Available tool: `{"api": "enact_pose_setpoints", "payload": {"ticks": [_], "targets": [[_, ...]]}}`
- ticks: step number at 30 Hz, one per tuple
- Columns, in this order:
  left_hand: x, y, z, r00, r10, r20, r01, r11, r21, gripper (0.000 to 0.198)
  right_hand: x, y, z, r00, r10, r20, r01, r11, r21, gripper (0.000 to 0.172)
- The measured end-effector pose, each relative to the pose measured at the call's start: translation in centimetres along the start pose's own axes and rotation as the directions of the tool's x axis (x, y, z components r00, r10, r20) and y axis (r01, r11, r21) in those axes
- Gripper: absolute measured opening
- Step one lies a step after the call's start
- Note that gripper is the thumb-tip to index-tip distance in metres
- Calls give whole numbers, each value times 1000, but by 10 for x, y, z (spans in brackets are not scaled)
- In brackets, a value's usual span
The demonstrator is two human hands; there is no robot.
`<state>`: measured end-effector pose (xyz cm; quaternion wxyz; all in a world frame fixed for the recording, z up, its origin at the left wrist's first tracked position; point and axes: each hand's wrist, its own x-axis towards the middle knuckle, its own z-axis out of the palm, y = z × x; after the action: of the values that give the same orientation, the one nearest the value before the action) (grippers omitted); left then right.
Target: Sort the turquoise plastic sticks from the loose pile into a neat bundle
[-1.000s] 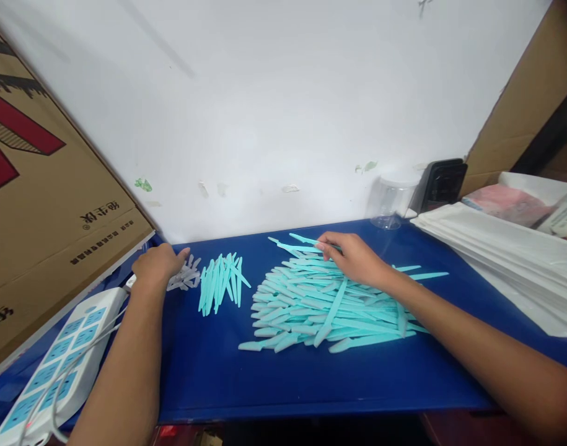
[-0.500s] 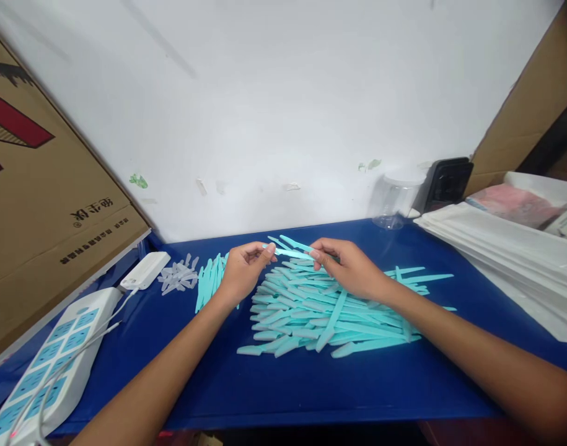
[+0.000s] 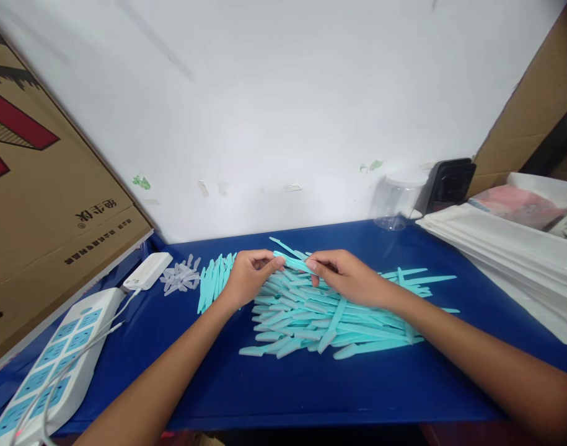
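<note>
Turquoise stick point(image 3: 294, 263) lies crosswise between both hands, left grip point(image 3: 250, 277) pinching its left end, right grip point(image 3: 347, 277) its right part, over the pile point(image 3: 295, 313).

Bare hands, the left hand point(image 3: 250, 277) and the right hand point(image 3: 351, 277), slim fingers, rounded thumb tips! Bare forearms, too: the left forearm point(image 3: 171, 362), long and smooth, narrows neatly at the wrist, and over towards the tabletop's point(image 3: 274, 390) front right corner there's the right forearm point(image 3: 460, 347), broader there, tapering just as cleanly. Several fingers partly hidden.
</note>
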<state>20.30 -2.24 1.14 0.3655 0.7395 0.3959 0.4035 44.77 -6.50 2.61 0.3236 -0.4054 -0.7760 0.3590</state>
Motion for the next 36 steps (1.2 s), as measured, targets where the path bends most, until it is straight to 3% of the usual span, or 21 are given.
{"api": "enact_pose_setpoints", "payload": {"ticks": [12, 17, 21, 29, 36], "targets": [[2, 0, 1, 998, -43, 44, 50, 986, -159, 33, -2, 0, 2, 999, 7, 43, -10, 999, 54, 47], [3, 4, -4, 995, -69, 77, 82, 981, -178, 35, -4, -8, 2, 993, 65, 102, -75, 992, 102, 48], [10, 2, -24, 992, -111, 57, 119, 979, -165, 39, -6, -9, 2, 984, 98, 149, -122, 980, 159, 46], [21, -4, -88, 968, -250, -31, 247, 965, -84, 48, -3, 0, -4, 994, 80, 80, -91, 986, 142, 47], [19, -5, -117, 924, -367, 106, 339, 916, 215, 61, -1, 6, -8, 995, 87, 47, -90, 994, 63, 45]]}}
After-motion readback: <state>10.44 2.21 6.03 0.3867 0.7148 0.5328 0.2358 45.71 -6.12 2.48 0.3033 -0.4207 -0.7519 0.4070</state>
